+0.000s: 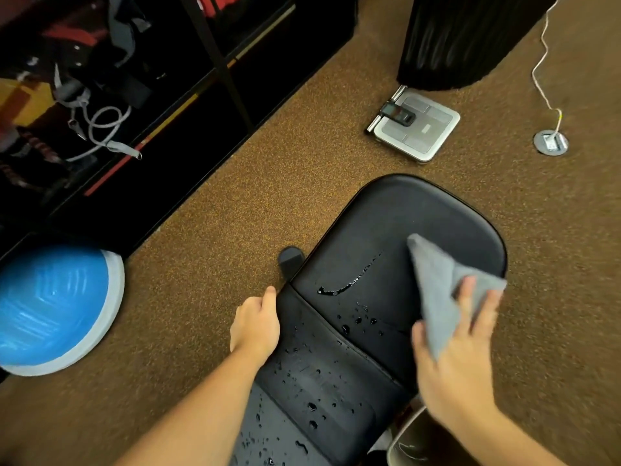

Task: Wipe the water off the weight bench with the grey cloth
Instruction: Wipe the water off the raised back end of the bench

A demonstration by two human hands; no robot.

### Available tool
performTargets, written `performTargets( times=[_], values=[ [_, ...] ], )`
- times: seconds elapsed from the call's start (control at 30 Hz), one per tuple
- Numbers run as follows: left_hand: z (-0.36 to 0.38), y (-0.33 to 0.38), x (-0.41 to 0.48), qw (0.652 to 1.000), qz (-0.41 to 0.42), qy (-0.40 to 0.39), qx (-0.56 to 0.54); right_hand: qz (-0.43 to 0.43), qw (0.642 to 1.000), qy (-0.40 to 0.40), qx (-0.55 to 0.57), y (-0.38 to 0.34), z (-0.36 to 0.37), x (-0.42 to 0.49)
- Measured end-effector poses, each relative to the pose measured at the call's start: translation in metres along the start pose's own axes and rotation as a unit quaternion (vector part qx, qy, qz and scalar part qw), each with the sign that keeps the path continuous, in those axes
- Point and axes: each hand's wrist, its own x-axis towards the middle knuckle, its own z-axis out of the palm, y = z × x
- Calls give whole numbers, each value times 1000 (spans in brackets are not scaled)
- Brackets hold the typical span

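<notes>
The black padded weight bench (pixel 396 227) runs from the bottom middle up toward the centre. Water (pixel 349 284) lies on it as a thin curved streak, with several drops scattered lower down the pad. My right hand (pixel 460 344) holds the grey cloth (pixel 437 284) over the bench's right side, thumb under it and fingers on top; the cloth's free corner points up and away from me. My left hand (pixel 257 326) rests against the bench's left edge, thumb on the pad rim.
A blue half-ball trainer (pixel 57 307) sits on the brown floor at the left. A dark rack with straps and gear (pixel 100 95) fills the upper left. Beyond the bench are a grey body scale (pixel 416 124), a black pleated object (pixel 463 38) and a floor socket with a white cable (pixel 551 141).
</notes>
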Motion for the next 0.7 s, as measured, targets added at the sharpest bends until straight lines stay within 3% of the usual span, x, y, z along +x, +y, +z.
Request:
performTargets(
  times=[0.1,0.13,0.23,0.3,0.37,0.4,0.7],
  values=[
    [-1,2,-2,1000,-3,1,-2,-193,981,14,-20,9,-1,-23],
    [-1,3,-3,1000,-3,0,-1,-203,978,24,-32,21,-5,-18],
    [-1,2,-2,1000,-10,-1,-1,-105,993,56,25,26,-7,-16],
    [-1,3,-3,1000,-14,2,-5,-190,980,43,40,7,4,-29],
    [-1,4,-4,1000,-16,5,-9,-316,948,14,-8,3,13,-37],
    [-1,4,-4,1000,-16,4,-11,-338,941,4,-27,6,12,-36],
    [2,3,-3,999,-3,16,-28,-333,942,-28,-32,-35,2,-14]
  ],
)
